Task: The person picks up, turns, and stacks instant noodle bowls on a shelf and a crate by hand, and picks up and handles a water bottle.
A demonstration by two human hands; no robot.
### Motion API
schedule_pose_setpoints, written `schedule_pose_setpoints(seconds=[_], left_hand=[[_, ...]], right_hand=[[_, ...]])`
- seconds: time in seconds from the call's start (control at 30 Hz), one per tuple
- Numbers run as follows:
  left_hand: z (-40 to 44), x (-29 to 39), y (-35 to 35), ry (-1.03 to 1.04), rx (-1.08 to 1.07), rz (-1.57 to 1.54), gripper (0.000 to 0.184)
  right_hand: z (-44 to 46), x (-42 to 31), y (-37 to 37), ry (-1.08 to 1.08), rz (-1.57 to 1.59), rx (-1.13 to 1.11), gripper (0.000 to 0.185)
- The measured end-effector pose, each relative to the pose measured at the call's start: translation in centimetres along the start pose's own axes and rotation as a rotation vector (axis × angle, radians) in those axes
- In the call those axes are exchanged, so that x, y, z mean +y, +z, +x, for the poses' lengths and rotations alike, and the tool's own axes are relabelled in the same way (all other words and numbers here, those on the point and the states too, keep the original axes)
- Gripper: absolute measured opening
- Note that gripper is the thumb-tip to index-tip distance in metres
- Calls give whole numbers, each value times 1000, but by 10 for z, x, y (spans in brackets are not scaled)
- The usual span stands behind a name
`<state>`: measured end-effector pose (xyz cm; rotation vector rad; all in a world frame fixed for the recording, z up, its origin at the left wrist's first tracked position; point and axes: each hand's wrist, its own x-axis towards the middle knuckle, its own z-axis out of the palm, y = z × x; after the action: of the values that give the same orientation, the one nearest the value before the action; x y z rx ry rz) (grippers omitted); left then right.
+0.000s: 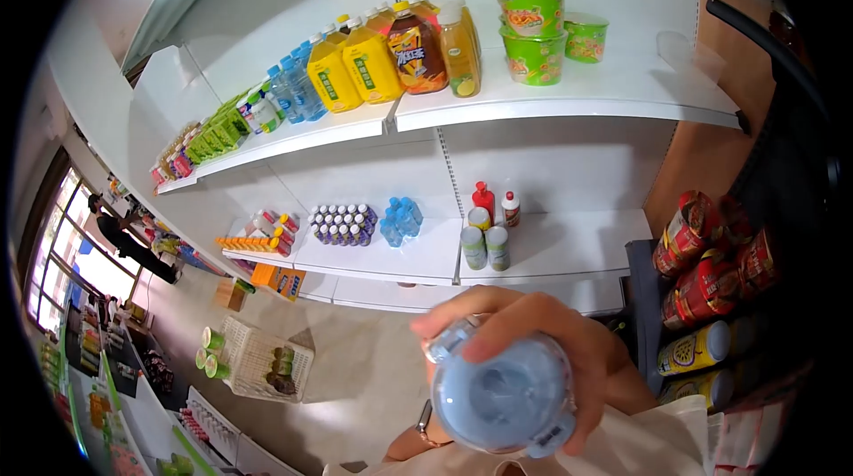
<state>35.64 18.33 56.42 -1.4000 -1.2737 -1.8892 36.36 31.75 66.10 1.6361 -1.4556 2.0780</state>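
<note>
Close to the camera, my right hand (555,329) has its fingers wrapped round a clear, light-blue plastic bottle (502,400). The bottle's round end, with a dimple in its middle, faces me. Another small clear plastic part (451,338) sticks out at its upper left, under my fingertips; I cannot make out whether it belongs to the same bottle. Below left, my left forearm with a watch (425,421) reaches in behind the bottle. My left hand's fingers are hidden there.
Ahead stand white shelves (569,107) with drink bottles (369,63), green noodle tubs (533,32), cans (484,245) and blue bottles (402,220). A white basket (258,356) sits on the floor. Red packs (702,263) fill the right side. A person (124,241) stands far left.
</note>
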Motion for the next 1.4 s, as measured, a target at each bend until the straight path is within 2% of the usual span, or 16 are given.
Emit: schedule_pose_setpoints(seconds=[0.07,0.23,0.3,0.33,0.4,0.47,0.5,0.6,0.63,0.7,0.8,0.9,1.23,1.3,1.33,1.4], left_hand=[[-2,3,-5,-3,-2,6,54],[-9,9,-13,-8,-1,16,52],[-10,9,-19,-3,-3,25,51],[-11,10,-21,-3,-3,28,51],[-12,12,-26,-3,-3,38,50],[-12,13,-29,0,1,50,50],[-13,14,-32,-1,1,56,50],[-19,16,-38,1,3,62,49],[-22,17,-41,1,1,62,49],[-28,19,-49,1,-3,71,49],[-40,24,-53,-12,1,82,48],[-43,22,-56,-5,8,81,48],[-43,10,-58,-14,7,89,49],[-42,7,-56,-12,16,90,50],[-42,7,-55,-14,39,97,50],[-43,6,-56,-33,39,107,51]], right_hand=[[6,1,10,-50,83,28,88],[4,11,16,-116,-224,103,102],[9,19,22,-201,-306,172,99],[9,23,31,-265,-351,242,95],[12,22,40,-270,-457,216,82],[12,9,36,-166,-585,12,65],[4,14,43,7,-361,112,39],[10,23,45,-262,-410,58,31],[15,28,46,-342,-383,9,21],[36,55,64,-702,-513,280,19],[23,41,50,-619,-601,-10,30],[36,63,55,-828,-625,154,27],[38,54,58,-694,-508,225,25],[32,48,61,-567,-466,240,26],[23,36,65,-438,-427,246,26],[19,38,62,-452,-443,210,27]])
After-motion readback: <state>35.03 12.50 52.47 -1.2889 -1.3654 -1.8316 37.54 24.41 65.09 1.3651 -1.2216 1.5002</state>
